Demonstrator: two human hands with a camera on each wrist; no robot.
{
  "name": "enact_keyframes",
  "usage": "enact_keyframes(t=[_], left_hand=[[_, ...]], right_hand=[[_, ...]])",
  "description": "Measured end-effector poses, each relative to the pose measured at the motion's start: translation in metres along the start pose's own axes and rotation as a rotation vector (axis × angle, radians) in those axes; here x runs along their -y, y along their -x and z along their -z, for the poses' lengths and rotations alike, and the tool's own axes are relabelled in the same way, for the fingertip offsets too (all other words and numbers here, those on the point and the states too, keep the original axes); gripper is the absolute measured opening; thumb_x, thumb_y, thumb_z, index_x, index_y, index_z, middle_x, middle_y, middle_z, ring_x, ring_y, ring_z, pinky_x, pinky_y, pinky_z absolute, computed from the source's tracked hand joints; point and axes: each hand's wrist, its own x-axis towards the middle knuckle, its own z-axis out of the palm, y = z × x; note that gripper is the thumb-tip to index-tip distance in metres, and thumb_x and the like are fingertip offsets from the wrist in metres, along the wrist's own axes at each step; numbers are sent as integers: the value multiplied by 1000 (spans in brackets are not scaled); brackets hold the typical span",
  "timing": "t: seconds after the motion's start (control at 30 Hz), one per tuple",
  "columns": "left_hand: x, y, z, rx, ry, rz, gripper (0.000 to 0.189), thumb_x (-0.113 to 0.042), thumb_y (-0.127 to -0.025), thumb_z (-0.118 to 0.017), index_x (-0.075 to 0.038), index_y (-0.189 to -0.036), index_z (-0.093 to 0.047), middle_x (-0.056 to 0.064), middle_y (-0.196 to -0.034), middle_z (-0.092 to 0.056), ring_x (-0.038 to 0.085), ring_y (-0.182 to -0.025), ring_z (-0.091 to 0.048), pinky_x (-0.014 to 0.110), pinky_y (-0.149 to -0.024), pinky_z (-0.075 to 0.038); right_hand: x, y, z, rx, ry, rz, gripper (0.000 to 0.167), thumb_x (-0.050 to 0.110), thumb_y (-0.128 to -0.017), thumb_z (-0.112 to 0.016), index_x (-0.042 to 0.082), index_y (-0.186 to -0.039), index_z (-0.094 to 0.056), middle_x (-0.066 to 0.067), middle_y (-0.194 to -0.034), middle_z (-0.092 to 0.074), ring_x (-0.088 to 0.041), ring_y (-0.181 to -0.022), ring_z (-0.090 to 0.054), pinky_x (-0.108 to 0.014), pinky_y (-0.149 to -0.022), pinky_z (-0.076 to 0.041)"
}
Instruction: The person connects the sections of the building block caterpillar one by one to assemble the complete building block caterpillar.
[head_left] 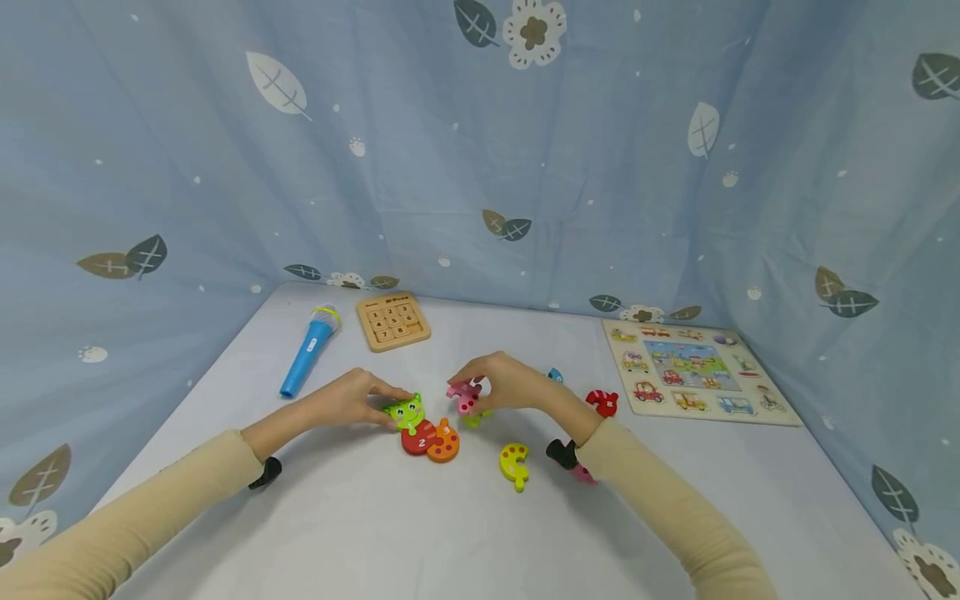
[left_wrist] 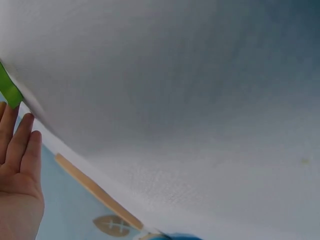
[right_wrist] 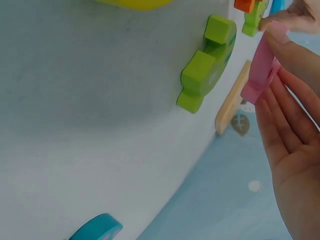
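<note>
My left hand pinches the green smiling caterpillar head of a wooden puzzle between thumb and fingers. Against that head sits a red piece marked 2, joined to an orange spotted piece marked 3. Thumb and fingers of my right hand hold a pink spotted piece, raised off the table just right of the orange one. Below it on the table stands a light green piece, mostly covered by the hand in the head view. A yellow spotted piece lies nearer me.
Around my right forearm lie a red striped piece, another pink piece and a blue piece. A vehicle picture board rests at the back right. Behind my left hand are a wooden number slide puzzle and a blue toy microphone.
</note>
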Motion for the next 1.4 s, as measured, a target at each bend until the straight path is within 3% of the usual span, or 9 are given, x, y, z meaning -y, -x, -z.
enact_keyframes(t=[0.33, 0.5, 0.63, 1.4], left_hand=[[0, 8, -1, -62, -44, -15, 49, -35, -78, -80, -14, -121, -69, 3, -121, -66, 25, -116, -59, 43, -96, -49], [1, 11, -2, -88, -49, -46, 49, -35, -78, -79, -11, -119, -69, 5, -119, -67, 28, -114, -61, 47, -95, -49], [1, 10, -3, -84, -45, -34, 47, -34, -79, -79, -12, -120, -69, 3, -120, -66, 25, -115, -60, 44, -96, -49], [-2, 1, -5, -55, -53, -18, 51, -40, -77, -79, -14, -120, -69, 2, -118, -67, 23, -112, -62, 36, -91, -53]], right_hand=[[5, -17, -8, 139, 48, 41, 42, 8, -81, -79, 10, -121, -68, 0, -122, -65, -12, -111, -58, -35, -98, -49], [5, -22, -11, 187, 64, 62, 43, 8, -80, -79, 11, -121, -68, 2, -122, -65, -11, -115, -57, -29, -99, -47], [5, -24, -13, 209, 88, 75, 43, 9, -80, -79, 12, -121, -68, 3, -122, -65, -10, -117, -57, -23, -100, -44], [19, -22, -16, 271, 146, 90, 41, 0, -83, -75, 9, -122, -67, -2, -125, -64, -14, -120, -56, -21, -101, -42]])
